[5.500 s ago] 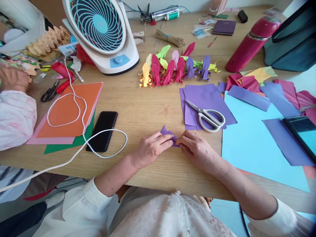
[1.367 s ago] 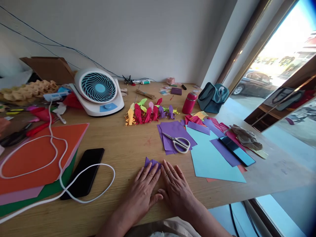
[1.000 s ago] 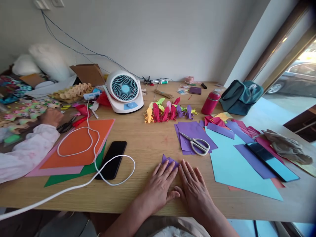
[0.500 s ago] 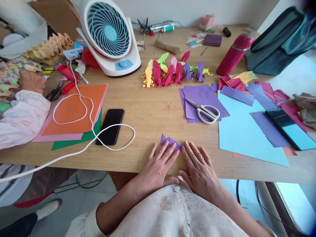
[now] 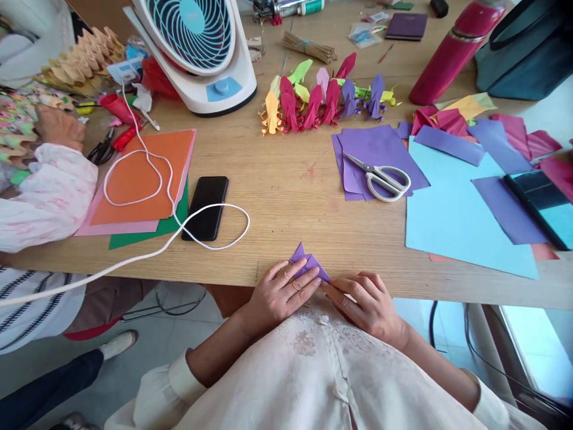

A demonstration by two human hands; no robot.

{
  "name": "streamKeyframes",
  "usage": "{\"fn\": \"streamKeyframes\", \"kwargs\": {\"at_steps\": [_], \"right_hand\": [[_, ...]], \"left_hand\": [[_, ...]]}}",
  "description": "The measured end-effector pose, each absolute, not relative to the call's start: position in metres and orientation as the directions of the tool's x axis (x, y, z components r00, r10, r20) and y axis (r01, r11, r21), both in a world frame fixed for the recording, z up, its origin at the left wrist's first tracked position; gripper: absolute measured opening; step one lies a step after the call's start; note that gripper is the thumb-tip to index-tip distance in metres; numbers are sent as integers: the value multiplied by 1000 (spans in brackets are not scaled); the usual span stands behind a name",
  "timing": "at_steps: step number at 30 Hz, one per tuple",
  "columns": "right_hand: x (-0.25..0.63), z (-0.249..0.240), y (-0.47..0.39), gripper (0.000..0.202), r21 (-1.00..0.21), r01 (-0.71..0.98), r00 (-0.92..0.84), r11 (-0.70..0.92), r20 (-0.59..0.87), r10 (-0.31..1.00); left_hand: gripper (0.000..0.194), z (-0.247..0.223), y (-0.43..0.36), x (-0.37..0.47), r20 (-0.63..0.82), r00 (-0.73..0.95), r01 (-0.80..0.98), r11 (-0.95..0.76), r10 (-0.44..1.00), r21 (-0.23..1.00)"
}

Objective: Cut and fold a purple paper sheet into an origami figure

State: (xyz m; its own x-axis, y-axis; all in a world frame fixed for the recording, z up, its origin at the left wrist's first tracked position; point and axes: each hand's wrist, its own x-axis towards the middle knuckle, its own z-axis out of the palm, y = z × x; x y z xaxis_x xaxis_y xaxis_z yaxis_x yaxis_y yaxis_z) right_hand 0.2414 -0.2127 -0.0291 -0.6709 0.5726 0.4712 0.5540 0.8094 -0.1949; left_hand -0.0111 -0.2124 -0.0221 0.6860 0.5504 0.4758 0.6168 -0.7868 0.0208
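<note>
A small folded purple paper (image 5: 308, 263) lies at the table's front edge, its pointed tip toward the upper left. My left hand (image 5: 286, 289) rests on it with the fingers spread, pressing it down. At the paper's right corner, my right hand (image 5: 364, 304) has its fingers curled, with thumb and forefinger pinched on that corner. Beyond the hands are purple sheets (image 5: 380, 149) with white-handled scissors (image 5: 382, 180) on top. Several folded paper figures (image 5: 313, 107) in yellow, red, green and purple stand farther back.
A black phone (image 5: 208, 209) under a white cable (image 5: 233, 206), orange paper (image 5: 147, 173) and a fan (image 5: 224, 89) are on the left. Another person's sleeve (image 5: 49, 191) is at far left. Light blue paper (image 5: 452, 221) and a red bottle (image 5: 447, 60) stand right.
My right hand has gone from lying flat to curled fingers pinching the paper's right corner. My left hand stays on the paper, which is slightly tilted now. The camera view has shifted down.
</note>
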Motion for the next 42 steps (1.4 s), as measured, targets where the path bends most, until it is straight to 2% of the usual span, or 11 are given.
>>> {"fn": "streamKeyframes", "kwargs": {"at_steps": [10,16,19,22,24,26,29,32,35,39,42], "right_hand": [[229,-8,-200,17,-225,408,-663,885,594,457],[219,23,-164,20,-188,407,-601,894,682,417],[220,41,-146,20,-366,468,-440,804,693,572],[225,55,-129,26,-786,367,-257,498,428,866],[226,61,-119,42,-958,188,-346,216,141,928],[225,62,-108,50,-998,52,-473,-39,-59,879],[218,59,-92,49,-969,-47,-542,-242,-179,821],[209,50,-80,47,-970,-67,-515,-233,-167,841],[201,39,-73,48,-990,-55,-406,-129,-96,909],[196,21,-72,49,-997,-19,-321,-69,-59,945],[194,9,-75,49,-998,62,-321,-26,-45,946]], "left_hand": [[21,-15,-208,-11,576,600,551,-808,556,206],[30,15,-166,-5,657,523,603,-781,543,165],[29,37,-137,-4,701,532,595,-799,475,90],[30,54,-109,-4,733,563,570,-822,383,-8],[28,60,-93,-3,758,568,552,-832,319,-64],[27,60,-80,-1,776,568,538,-837,276,-97],[25,51,-67,2,797,539,545,-835,273,-83],[24,40,-61,3,836,412,619,-784,362,34],[32,30,-58,3,794,182,652,-675,581,345],[30,23,-58,6,393,43,350,-382,919,855],[43,19,-58,14,115,138,167,-137,984,976]]}}
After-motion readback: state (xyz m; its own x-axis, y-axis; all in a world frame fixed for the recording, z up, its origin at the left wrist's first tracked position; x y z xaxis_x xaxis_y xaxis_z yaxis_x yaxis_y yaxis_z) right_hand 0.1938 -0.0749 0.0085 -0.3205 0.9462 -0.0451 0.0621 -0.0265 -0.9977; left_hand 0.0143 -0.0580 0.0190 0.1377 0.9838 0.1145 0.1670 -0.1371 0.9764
